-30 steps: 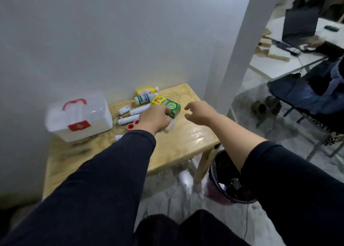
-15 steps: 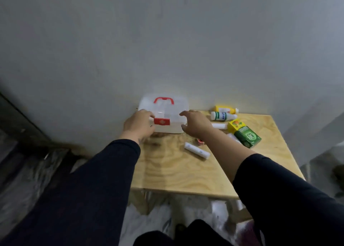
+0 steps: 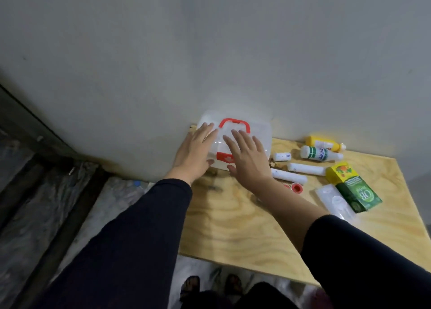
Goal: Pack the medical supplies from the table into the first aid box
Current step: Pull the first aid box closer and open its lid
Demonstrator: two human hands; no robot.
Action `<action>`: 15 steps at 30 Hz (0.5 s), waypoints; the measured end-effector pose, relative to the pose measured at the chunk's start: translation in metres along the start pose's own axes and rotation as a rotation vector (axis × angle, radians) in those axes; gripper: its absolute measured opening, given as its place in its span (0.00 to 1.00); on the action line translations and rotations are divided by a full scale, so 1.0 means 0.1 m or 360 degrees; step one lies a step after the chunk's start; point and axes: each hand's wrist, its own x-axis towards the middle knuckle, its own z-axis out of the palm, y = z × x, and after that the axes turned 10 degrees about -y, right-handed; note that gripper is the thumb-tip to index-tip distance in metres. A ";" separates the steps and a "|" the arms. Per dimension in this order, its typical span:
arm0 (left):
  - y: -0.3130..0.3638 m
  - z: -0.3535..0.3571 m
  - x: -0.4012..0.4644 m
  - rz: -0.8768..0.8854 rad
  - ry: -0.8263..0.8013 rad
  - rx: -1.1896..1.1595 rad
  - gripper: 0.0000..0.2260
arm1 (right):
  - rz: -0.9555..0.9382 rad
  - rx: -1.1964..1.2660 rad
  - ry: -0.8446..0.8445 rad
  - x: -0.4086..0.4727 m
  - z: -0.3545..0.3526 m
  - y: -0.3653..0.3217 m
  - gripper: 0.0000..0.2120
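Head view: a translucent white first aid box (image 3: 261, 131) with a red handle (image 3: 234, 123) and a red latch (image 3: 224, 157) stands at the back left corner of a light plywood table (image 3: 233, 227), against the grey wall (image 3: 210, 51). Its lid is down. Both hands lie spread over the box, fingers straight and apart, gripping nothing. The left hand (image 3: 194, 151) covers the box's left end, its fingertips reaching the lid's top. The right hand (image 3: 247, 157) rests over the front and middle, just right of the latch (its thumb points down toward the table surface).

The supplies lie on the table to the right of the box. At the back, near the wall, a yellow bottle (image 3: 323, 143) lies on its side, and just in front of it a white bottle with a green label (image 3: 319, 153). A small white tube (image 3: 282, 156) sits beside the box. Two white rolls (image 3: 305, 169) (image 3: 288, 176) lie nearer the front, with a small red-rimmed tape roll (image 3: 296, 187) just below them. Farther right is a yellow-and-green carton (image 3: 352, 187), and touching its left side a clear plastic packet (image 3: 335, 201).

Dark sleeves cover both arms; the right sleeve is pushed up above the forearm.
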 end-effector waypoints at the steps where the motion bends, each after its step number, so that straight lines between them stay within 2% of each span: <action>1: -0.03 0.01 0.04 0.0057 -0.0001 0.0029 0.36 | 0.0013 -0.0028 0.0008 0.00 0.02 0.00 0.35; 8: -0.17 0.08 0.09 0.0229 0.0132 0.0048 0.34 | 0.0163 -0.0179 0.0105 0.07 0.18 -0.09 0.35; 15: -0.24 0.13 0.17 0.0302 0.0140 0.0088 0.35 | 0.0252 -0.0296 -0.0012 0.09 0.14 -0.23 0.32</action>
